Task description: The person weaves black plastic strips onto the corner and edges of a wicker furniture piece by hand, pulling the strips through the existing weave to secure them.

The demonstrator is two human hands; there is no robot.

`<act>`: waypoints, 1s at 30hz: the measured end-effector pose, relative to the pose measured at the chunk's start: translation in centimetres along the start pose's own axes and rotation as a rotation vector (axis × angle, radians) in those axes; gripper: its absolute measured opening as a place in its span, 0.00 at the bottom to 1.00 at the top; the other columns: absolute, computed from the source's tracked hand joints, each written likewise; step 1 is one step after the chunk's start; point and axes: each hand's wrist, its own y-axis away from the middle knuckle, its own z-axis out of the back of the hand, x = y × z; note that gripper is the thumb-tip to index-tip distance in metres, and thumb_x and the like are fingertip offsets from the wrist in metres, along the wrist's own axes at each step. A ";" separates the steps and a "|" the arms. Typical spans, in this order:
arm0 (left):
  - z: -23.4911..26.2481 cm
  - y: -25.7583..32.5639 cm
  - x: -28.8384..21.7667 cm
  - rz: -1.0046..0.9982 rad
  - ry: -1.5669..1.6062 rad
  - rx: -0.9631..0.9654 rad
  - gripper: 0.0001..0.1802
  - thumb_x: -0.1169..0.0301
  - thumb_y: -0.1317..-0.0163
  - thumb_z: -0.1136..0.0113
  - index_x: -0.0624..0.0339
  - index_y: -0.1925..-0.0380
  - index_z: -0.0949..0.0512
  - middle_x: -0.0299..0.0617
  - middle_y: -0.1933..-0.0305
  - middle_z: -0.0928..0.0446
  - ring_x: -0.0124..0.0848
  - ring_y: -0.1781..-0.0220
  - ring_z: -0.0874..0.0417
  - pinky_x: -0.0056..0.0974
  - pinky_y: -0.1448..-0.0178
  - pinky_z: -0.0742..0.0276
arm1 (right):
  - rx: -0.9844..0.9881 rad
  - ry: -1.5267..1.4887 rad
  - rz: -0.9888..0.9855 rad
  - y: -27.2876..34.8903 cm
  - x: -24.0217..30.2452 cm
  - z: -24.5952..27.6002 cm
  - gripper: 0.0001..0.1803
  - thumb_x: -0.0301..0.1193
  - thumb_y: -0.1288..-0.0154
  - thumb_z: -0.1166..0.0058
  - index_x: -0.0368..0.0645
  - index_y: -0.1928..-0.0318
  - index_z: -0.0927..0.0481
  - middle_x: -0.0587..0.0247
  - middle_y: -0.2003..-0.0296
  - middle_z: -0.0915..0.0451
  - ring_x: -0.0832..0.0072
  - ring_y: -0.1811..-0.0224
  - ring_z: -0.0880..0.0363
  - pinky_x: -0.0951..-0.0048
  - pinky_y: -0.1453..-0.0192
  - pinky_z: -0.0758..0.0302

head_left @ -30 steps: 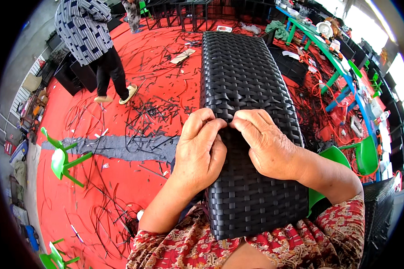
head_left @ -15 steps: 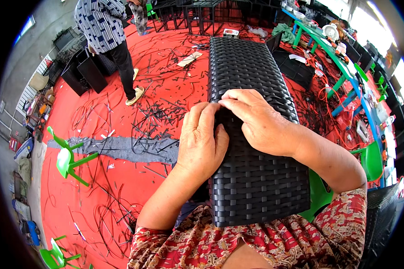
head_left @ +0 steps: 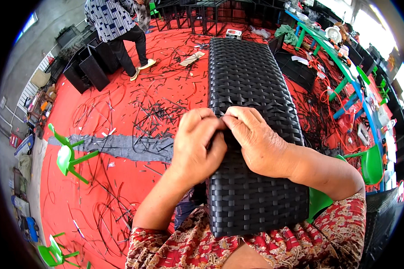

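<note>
A long black woven wicker piece [head_left: 256, 197] stretches away from my chest, its flat strips laced over and under. Both hands work at its left edge, about midway along. My left hand [head_left: 196, 148] is closed, its fingers curled over that edge and the thumb bent in. Against its fingertips, my right hand [head_left: 260, 143] is closed in a pinch, with its wrist resting across the weave. Whatever lies between the fingertips is hidden by the fingers.
Black strip scraps [head_left: 159, 114] litter the red floor [head_left: 134, 179]. Green chairs [head_left: 66, 157] stand at the left. A long green and blue table [head_left: 332, 58] runs along the right. Farther off, a person in a patterned shirt [head_left: 110, 20] stands near black woven pieces [head_left: 92, 67].
Both hands have come slightly nearer to me, and the left fingers are more curled. The person at the back has shifted to the right with feet placed differently.
</note>
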 end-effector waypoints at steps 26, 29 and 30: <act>-4.1 -7.4 7.7 0.146 0.008 0.083 0.23 0.64 0.35 0.46 0.63 0.44 0.31 0.51 0.41 0.31 0.38 0.40 0.29 0.37 0.39 0.34 | -0.046 0.149 -0.170 1.2 -6.9 2.9 0.20 0.31 0.36 0.51 0.37 0.45 0.27 0.53 0.42 0.31 0.60 0.37 0.35 0.61 0.34 0.39; -4.4 -7.0 7.0 0.361 0.216 0.309 0.32 0.61 0.34 0.51 0.65 0.34 0.44 0.60 0.28 0.52 0.46 0.24 0.57 0.39 0.26 0.57 | -0.043 0.124 -0.217 1.4 -6.8 3.3 0.20 0.32 0.36 0.51 0.38 0.46 0.27 0.53 0.41 0.31 0.60 0.37 0.35 0.61 0.34 0.39; -4.5 -6.8 7.0 0.386 0.294 0.278 0.31 0.61 0.34 0.51 0.65 0.35 0.43 0.57 0.28 0.51 0.43 0.25 0.56 0.39 0.26 0.57 | -0.051 0.119 -0.221 1.5 -6.8 3.3 0.20 0.32 0.36 0.51 0.38 0.46 0.27 0.52 0.42 0.31 0.59 0.37 0.35 0.62 0.34 0.38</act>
